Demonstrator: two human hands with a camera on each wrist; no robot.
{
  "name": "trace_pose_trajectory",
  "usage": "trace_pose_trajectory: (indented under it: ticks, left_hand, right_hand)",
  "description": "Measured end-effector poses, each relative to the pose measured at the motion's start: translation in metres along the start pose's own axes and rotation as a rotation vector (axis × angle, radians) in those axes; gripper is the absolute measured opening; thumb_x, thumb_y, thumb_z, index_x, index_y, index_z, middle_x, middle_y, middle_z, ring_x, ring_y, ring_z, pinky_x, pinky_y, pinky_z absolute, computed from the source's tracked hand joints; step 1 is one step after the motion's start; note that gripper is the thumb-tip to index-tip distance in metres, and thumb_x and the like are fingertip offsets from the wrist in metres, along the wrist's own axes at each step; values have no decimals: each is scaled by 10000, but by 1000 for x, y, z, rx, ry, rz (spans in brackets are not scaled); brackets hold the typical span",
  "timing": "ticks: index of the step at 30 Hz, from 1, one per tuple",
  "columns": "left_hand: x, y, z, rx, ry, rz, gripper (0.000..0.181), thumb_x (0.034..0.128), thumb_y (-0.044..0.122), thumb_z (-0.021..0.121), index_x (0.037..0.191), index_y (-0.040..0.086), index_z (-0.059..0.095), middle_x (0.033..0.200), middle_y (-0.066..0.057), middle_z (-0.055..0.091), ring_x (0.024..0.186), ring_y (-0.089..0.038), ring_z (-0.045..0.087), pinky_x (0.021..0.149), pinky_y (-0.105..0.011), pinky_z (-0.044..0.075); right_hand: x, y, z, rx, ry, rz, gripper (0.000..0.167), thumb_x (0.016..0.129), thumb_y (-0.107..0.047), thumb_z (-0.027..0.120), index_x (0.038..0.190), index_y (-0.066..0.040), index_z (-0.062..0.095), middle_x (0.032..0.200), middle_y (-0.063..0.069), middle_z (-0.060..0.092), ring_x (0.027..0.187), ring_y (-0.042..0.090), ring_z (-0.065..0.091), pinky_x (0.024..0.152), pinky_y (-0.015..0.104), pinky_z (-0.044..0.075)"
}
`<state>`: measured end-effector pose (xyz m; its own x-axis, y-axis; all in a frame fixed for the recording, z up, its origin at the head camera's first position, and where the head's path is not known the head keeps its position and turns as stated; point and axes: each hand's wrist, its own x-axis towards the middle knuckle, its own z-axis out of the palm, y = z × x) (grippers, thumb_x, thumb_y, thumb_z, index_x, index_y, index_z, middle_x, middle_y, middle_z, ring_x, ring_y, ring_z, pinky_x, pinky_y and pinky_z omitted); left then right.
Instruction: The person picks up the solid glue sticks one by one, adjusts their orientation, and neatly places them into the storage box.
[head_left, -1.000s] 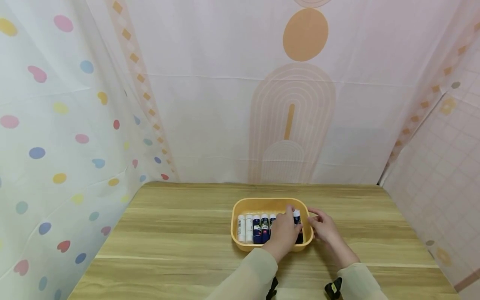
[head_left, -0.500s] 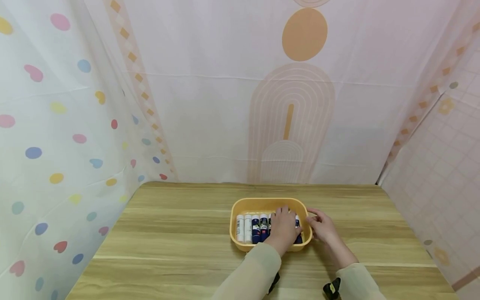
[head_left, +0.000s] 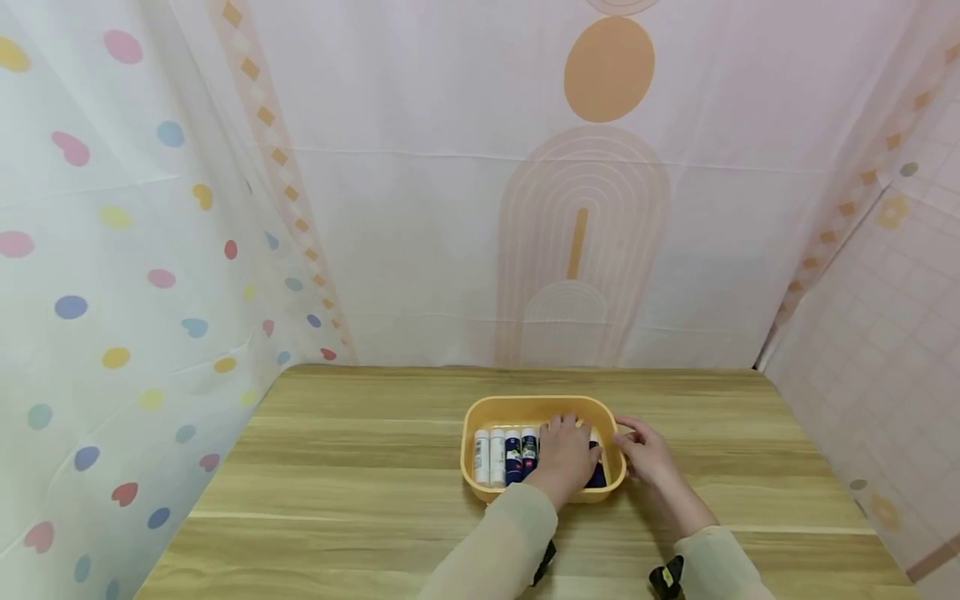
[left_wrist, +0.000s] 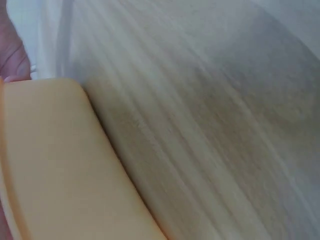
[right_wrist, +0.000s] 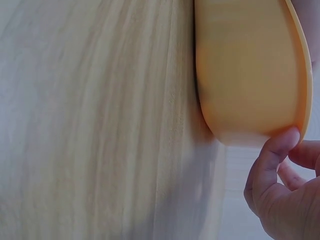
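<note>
A yellow plastic basket (head_left: 540,400) stands on the table, holding a side-by-side row of glue sticks. Two white glue sticks (head_left: 497,457) lie at the left end, with dark blue glue sticks (head_left: 513,458) beside them. My left hand (head_left: 564,454) reaches inside, its extended fingers resting over the row and covering its middle. Right of that hand, another dark blue glue stick (head_left: 597,477) shows partly. My right hand (head_left: 647,452) pinches the basket's right rim between thumb and finger, clearest in the right wrist view, beside the basket's outer wall (right_wrist: 250,75).
The wood-grain table (head_left: 360,467) extends around the basket on both sides. Behind it hangs a pale printed curtain (head_left: 420,250), and a dotted curtain (head_left: 150,225) hangs at the left. Dark straps (head_left: 666,577) sit at the sleeve cuffs.
My left hand has shifted slightly left and settled lower over the row. The rightmost glue stick, its cap raised earlier, now sits lower. My right hand has kept its place on the rim.
</note>
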<state>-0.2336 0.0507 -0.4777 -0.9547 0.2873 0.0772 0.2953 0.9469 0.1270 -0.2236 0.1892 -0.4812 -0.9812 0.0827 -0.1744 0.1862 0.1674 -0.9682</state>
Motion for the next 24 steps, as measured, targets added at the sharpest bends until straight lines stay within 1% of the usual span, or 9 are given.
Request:
trace_pose_trajectory:
  ticks: [4, 7, 10, 12, 13, 14, 18, 20, 24]
  left_hand:
    - [-1, -12, -7, -75, 47, 21, 467, 927, 420, 559, 1356, 242, 513, 1340, -33, 499, 1247, -242, 430, 1021, -454, 372]
    - [-6, -27, -17, -108, 63, 56, 489, 930, 388, 568, 1383, 228, 483, 1367, -56, 479, 1267, -263, 424, 1040, -472, 359]
    - [-15, -49, -27, -126, 87, 101, 499, 934, 347, 569, 1398, 197, 462, 1380, -84, 466, 1274, -290, 422, 1049, -493, 350]
    - [-22, -66, -33, -139, 128, 136, 494, 931, 317, 580, 1390, 174, 469, 1371, -107, 473, 1262, -310, 436, 1045, -505, 350]
    - [-25, -75, -34, -140, 160, 153, 492, 922, 302, 593, 1379, 161, 480, 1357, -117, 484, 1249, -319, 446, 1041, -507, 350]
    - [-29, -84, -35, -142, 184, 159, 501, 919, 297, 598, 1384, 157, 473, 1355, -116, 485, 1249, -317, 445, 1054, -506, 338]
    - [-42, -123, -40, -172, 261, 148, 537, 902, 263, 623, 1393, 125, 454, 1358, -139, 479, 1258, -329, 423, 1088, -514, 287]
    - [-50, -141, -41, -194, 266, 122, 560, 904, 252, 622, 1409, 110, 427, 1380, -150, 459, 1280, -335, 400, 1106, -523, 256]
    - [-64, -174, -41, -212, 256, 80, 548, 910, 228, 619, 1404, 88, 429, 1390, -180, 448, 1296, -358, 392, 1101, -536, 268]
  right_hand:
    - [1, -1, 0, -48, 0, -13, 390, 953, -45, 502, 1338, 6, 477, 847, 65, 503, 557, 106, 477, 476, 233, 435]
    - [1, -1, 1, -83, 4, -29, 383, 949, -40, 505, 1329, 6, 486, 850, 76, 494, 547, 112, 474, 468, 237, 434]
    - [0, -2, 3, -126, 11, -47, 375, 945, -42, 513, 1317, 4, 499, 861, 91, 495, 538, 120, 477, 461, 246, 440]
    - [-1, -2, 3, -165, 15, -68, 367, 942, -48, 521, 1305, 6, 507, 872, 111, 503, 541, 126, 480, 461, 259, 448]
    - [-1, -3, 3, -191, 20, -80, 362, 940, -55, 527, 1298, 0, 517, 878, 120, 511, 546, 131, 486, 462, 270, 457]
    - [-2, -3, 2, -221, 24, -95, 358, 938, -59, 532, 1291, 0, 523, 880, 129, 518, 550, 136, 488, 461, 280, 463]
    - [-3, -5, -1, -343, 23, -163, 351, 939, -76, 536, 1280, 6, 530, 879, 147, 543, 591, 149, 498, 474, 299, 482]
    - [-4, -6, -3, -402, 16, -190, 355, 941, -83, 537, 1284, 6, 529, 872, 145, 553, 608, 157, 501, 479, 290, 477]
    - [-5, -7, -10, -541, 2, -248, 374, 941, -109, 548, 1296, 6, 525, 849, 126, 579, 649, 171, 510, 517, 281, 452]
